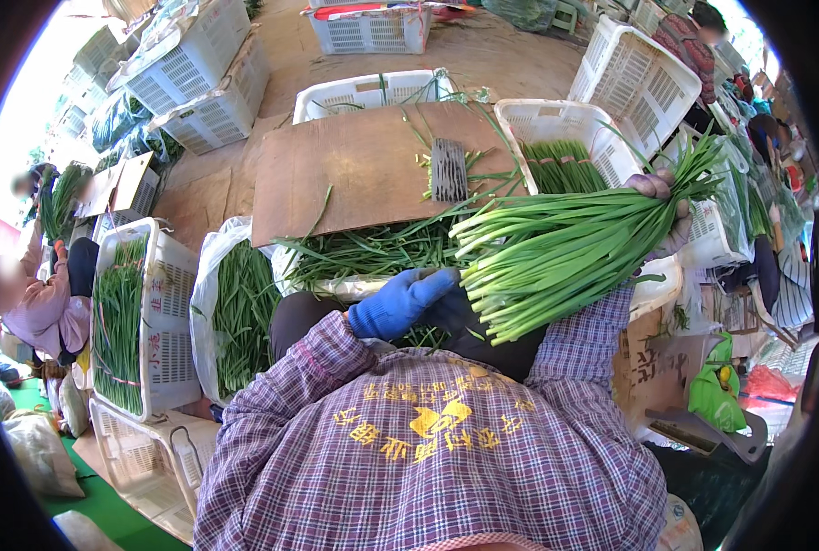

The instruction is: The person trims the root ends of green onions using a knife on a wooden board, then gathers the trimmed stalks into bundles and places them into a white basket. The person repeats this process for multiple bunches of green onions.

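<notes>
A large bunch of green garlic chives (561, 248) lies crosswise in front of me, its pale cut ends to the left. My right hand (661, 200), in a greyish-purple glove, grips it near the leafy end. My left hand (406, 303), in a blue glove, is beside the pale stem ends; its fingers are partly lost against dark cloth, and contact is unclear. Ahead is a brown wooden board (354, 172). On it rests a dark, ridged block (449, 170) among cut stem pieces. Loose chive leaves (375, 251) fill a white, plastic-lined container under the board's near edge.
A white crate (554, 110) at right holds banded chive bunches. More chives fill a lined container (244, 317) and a tall crate (120, 317) at left. A person (48, 303) sits far left; another (688, 52) is at upper right. A green bag (716, 389) lies lower right.
</notes>
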Available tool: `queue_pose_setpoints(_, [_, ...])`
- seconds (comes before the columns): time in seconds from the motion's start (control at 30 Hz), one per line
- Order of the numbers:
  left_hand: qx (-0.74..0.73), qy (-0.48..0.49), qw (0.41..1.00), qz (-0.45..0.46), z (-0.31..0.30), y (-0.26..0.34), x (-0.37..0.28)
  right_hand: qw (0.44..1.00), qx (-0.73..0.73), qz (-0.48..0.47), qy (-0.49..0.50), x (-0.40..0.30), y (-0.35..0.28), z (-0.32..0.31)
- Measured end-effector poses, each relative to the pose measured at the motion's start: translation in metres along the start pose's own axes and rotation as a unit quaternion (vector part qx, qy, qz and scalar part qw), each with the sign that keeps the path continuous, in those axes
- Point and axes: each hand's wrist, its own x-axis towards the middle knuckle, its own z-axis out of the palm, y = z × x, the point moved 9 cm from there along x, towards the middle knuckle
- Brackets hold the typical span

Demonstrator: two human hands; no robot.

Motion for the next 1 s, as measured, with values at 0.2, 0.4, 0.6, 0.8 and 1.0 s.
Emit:
queue_pose_setpoints(0.2, [0.208, 0.023, 0.976, 0.063, 0.007, 0.027, -0.015, 0.993, -0.08, -0.054, -0.074, -0.006, -0.015, -0.003])
queue_pose_setpoints(0.4, [0.517, 0.104, 0.78, 0.336, 0.02, 0.068, -0.025, 0.982, -0.126, -0.079, -0.115, 0.004, -0.001, 0.018])
queue_pose_setpoints(0.6, [0.684, 0.123, 0.557, 0.455, 0.025, 0.028, -0.024, 0.989, -0.085, -0.073, -0.101, 0.009, 0.016, 0.019])
queue_pose_setpoints(0.8, [0.621, 0.012, 0.688, 0.375, 0.008, 0.008, -0.011, 0.99, -0.092, -0.082, -0.07, 0.005, 0.013, 0.01])
queue_pose_setpoints(1.0, [0.284, -0.037, 0.896, 0.339, -0.006, 0.005, -0.003, 0.989, -0.105, -0.082, -0.067, 0.007, 0.011, 0.012])
